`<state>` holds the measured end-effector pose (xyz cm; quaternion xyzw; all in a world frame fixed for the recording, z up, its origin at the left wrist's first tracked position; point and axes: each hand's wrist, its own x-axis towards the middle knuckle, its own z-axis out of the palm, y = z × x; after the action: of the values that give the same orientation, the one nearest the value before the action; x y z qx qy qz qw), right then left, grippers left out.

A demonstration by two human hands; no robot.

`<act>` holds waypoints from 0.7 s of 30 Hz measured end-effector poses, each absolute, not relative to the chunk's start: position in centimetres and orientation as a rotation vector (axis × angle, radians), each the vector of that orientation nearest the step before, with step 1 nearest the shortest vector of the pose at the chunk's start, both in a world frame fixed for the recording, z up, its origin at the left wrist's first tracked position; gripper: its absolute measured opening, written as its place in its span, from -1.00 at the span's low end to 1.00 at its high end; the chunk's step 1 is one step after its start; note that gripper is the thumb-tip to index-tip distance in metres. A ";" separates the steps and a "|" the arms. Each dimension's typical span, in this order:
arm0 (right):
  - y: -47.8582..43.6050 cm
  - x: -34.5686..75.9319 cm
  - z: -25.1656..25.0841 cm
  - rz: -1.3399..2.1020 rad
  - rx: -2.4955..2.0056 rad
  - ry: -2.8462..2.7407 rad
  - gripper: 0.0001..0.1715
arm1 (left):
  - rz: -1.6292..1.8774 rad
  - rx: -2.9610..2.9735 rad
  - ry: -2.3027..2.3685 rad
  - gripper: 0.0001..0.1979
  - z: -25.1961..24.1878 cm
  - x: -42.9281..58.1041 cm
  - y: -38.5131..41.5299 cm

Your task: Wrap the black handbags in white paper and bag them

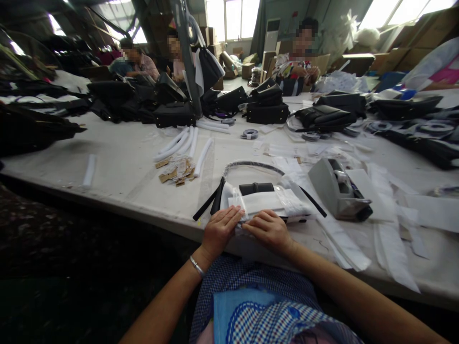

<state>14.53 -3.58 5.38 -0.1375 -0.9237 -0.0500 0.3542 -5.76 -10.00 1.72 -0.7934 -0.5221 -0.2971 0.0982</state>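
Observation:
A black handbag [256,188] lies on the table in front of me, partly covered by a white wrapping sheet [263,203]. Its handle [253,165], covered in clear film, arches toward the back. Black straps stick out on both sides. My left hand [221,229] lies with fingers stretched out over the left end of the sheet. Beside it, my right hand [270,231] has its fingers bent and pressed together at the sheet's near edge. What is under the right fingertips is hidden.
A grey tape dispenser [339,191] stands to the right, among white strips [344,241]. Brown tags [177,171] and white foam tubes [179,145] lie left of the bag. Black bags [267,112] line the far side, where a co-worker [296,69] sits.

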 end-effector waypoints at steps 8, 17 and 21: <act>-4.2 14.2 4.4 -0.114 -0.381 -2.348 -0.85 | -0.981 -2.747 -1.622 -0.22 5.8 -7.4 -10.4; -4.1 14.1 3.8 -0.160 -0.392 -2.375 -0.86 | -0.980 -2.481 -1.554 -0.60 3.7 -6.5 -9.6; -4.7 15.7 4.0 -0.098 -0.347 -2.415 -0.77 | -1.000 -2.407 -1.505 -0.60 3.0 -6.4 -9.7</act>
<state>15.66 -4.70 3.96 -0.1335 -0.9291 -0.0376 0.3429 -6.36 -9.73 3.04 -0.7980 -0.4991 -0.3314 0.0657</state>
